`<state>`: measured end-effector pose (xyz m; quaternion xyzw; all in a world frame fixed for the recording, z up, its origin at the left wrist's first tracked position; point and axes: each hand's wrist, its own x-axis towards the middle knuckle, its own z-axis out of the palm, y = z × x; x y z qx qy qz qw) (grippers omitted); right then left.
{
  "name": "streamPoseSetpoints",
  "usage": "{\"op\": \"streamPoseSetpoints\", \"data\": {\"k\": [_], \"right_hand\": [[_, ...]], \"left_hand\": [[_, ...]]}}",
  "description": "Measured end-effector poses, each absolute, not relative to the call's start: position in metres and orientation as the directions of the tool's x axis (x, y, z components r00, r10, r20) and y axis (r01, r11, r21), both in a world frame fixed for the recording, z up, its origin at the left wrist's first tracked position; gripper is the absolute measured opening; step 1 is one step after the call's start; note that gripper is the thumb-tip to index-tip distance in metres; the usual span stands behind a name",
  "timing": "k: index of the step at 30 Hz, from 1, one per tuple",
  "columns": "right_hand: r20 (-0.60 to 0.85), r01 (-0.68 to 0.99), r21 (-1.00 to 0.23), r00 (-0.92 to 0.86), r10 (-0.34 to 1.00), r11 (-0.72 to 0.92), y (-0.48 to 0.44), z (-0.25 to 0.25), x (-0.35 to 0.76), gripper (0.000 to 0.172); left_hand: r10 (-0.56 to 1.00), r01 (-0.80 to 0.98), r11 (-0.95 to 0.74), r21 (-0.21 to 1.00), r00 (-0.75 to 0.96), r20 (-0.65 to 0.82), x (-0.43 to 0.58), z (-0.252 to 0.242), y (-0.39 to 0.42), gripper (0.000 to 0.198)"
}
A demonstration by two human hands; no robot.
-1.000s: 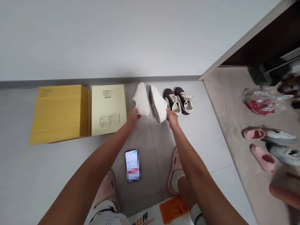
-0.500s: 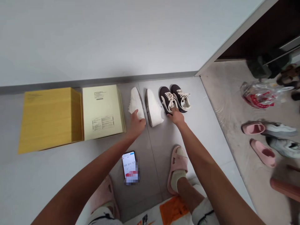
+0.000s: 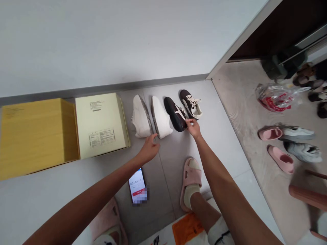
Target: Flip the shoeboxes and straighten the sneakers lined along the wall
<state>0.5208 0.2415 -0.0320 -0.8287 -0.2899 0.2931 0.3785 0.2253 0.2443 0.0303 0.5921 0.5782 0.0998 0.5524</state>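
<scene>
Two white sneakers [image 3: 141, 117] lie on their sides on the grey floor by the wall, soles facing each other. My left hand [image 3: 150, 148] hovers just below them, fingers loosely apart, holding nothing. To their right is a pair of dark brown sneakers with cream laces. My right hand [image 3: 194, 127] grips the heel of the left dark sneaker [image 3: 174, 113], which is tipped onto its side. The other dark sneaker [image 3: 191, 103] stands upright beside it.
A yellow box [image 3: 33, 134] and its pale lid [image 3: 100, 124] lie left of the shoes. A phone [image 3: 137, 185] lies on the floor between my feet in pink slippers [image 3: 190, 178]. Pink slippers, grey sneakers and a plastic bag [image 3: 272, 97] are at right.
My left hand let go of the white sneaker and drew back. My right hand moved from the second white sneaker to the dark sneaker and tipped it on its side.
</scene>
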Motion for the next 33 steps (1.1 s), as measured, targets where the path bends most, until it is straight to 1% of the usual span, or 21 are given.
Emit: {"op": "streamPoseSetpoints", "data": {"k": [1,2,3,5,7,8,9,10,11,12,13,15,17,19,21,25,27,29,30,31,33], "right_hand": [[-0.148,0.374,-0.761,0.695,0.703,-0.53,0.245,-0.032,0.524,0.031],[-0.063,0.469,-0.706,0.705,0.706,-0.531,0.25,-0.03,0.528,0.033],[-0.029,0.536,-0.644,0.696,0.718,-0.545,0.256,-0.029,0.533,0.035],[-0.084,0.597,-0.534,0.667,0.74,-0.599,0.271,-0.024,0.546,0.038],[-0.143,0.59,-0.493,0.67,0.728,-0.64,0.284,-0.019,0.561,0.027],[-0.146,0.558,-0.52,0.688,0.711,-0.647,0.288,-0.016,0.569,0.019],[-0.146,0.503,-0.578,0.711,0.688,-0.642,0.289,-0.014,0.577,0.013],[-0.158,0.427,-0.656,0.728,0.667,-0.622,0.288,-0.013,0.585,0.015],[-0.189,0.336,-0.733,0.734,0.652,-0.591,0.285,-0.012,0.592,0.021],[-0.238,0.236,-0.792,0.729,0.642,-0.562,0.28,-0.013,0.598,0.028],[-0.299,0.143,-0.823,0.714,0.633,-0.55,0.273,-0.013,0.603,0.034],[-0.405,0.033,-0.814,0.683,0.607,-0.58,0.26,-0.017,0.608,0.04],[-0.458,0.019,-0.755,0.699,0.549,-0.655,0.248,-0.022,0.607,0.041],[-0.435,0.064,-0.705,0.748,0.501,-0.707,0.242,-0.027,0.605,0.04],[-0.354,0.156,-0.666,0.794,0.494,-0.729,0.24,-0.029,0.603,0.04],[-0.138,0.379,-0.506,0.852,0.506,-0.775,0.241,-0.022,0.592,0.052],[0.025,0.509,-0.44,0.831,0.556,-0.74,0.24,-0.017,0.575,0.058],[0.151,0.673,-0.409,0.715,0.682,-0.616,0.239,-0.018,0.55,0.06],[0.161,0.738,-0.407,0.638,0.753,-0.538,0.239,-0.02,0.536,0.061],[0.13,0.775,-0.425,0.563,0.816,-0.468,0.238,-0.024,0.522,0.062],[0.012,0.753,-0.515,0.485,0.875,-0.41,0.239,-0.035,0.5,0.068]], "left_hand": [[0.789,0.578,0.295,0.761,0.302,-0.535,0.22,0.028,0.239,0.059],[0.786,0.577,0.309,0.756,0.292,-0.544,0.216,0.026,0.235,0.058],[0.783,0.576,0.324,0.751,0.282,-0.555,0.211,0.024,0.232,0.058],[0.777,0.561,0.355,0.748,0.268,-0.569,0.205,0.021,0.227,0.058],[0.773,0.536,0.38,0.754,0.263,-0.577,0.199,0.018,0.224,0.058],[0.769,0.526,0.389,0.757,0.267,-0.581,0.197,0.017,0.223,0.058],[0.761,0.52,0.399,0.755,0.271,-0.589,0.193,0.016,0.221,0.058],[0.753,0.52,0.407,0.751,0.275,-0.598,0.19,0.015,0.22,0.059],[0.741,0.524,0.417,0.743,0.278,-0.612,0.186,0.015,0.22,0.06],[0.73,0.53,0.428,0.732,0.275,-0.626,0.182,0.014,0.219,0.061],[0.722,0.538,0.439,0.72,0.266,-0.639,0.178,0.014,0.218,0.062],[0.716,0.545,0.461,0.7,0.237,-0.656,0.171,0.014,0.218,0.062],[0.713,0.544,0.485,0.685,0.207,-0.67,0.165,0.016,0.216,0.061],[0.705,0.535,0.504,0.678,0.199,-0.681,0.161,0.021,0.214,0.059],[0.693,0.527,0.522,0.671,0.197,-0.694,0.155,0.028,0.211,0.058],[0.662,0.507,0.567,0.649,0.188,-0.726,0.137,0.043,0.203,0.056],[0.64,0.485,0.604,0.633,0.179,-0.747,0.123,0.049,0.198,0.055],[0.621,0.456,0.644,0.614,0.156,-0.768,0.106,0.053,0.193,0.054],[0.615,0.442,0.661,0.607,0.145,-0.775,0.098,0.055,0.19,0.054],[0.609,0.429,0.676,0.599,0.133,-0.782,0.089,0.056,0.187,0.052],[0.601,0.404,0.701,0.588,0.109,-0.792,0.071,0.058,0.181,0.05]]}}
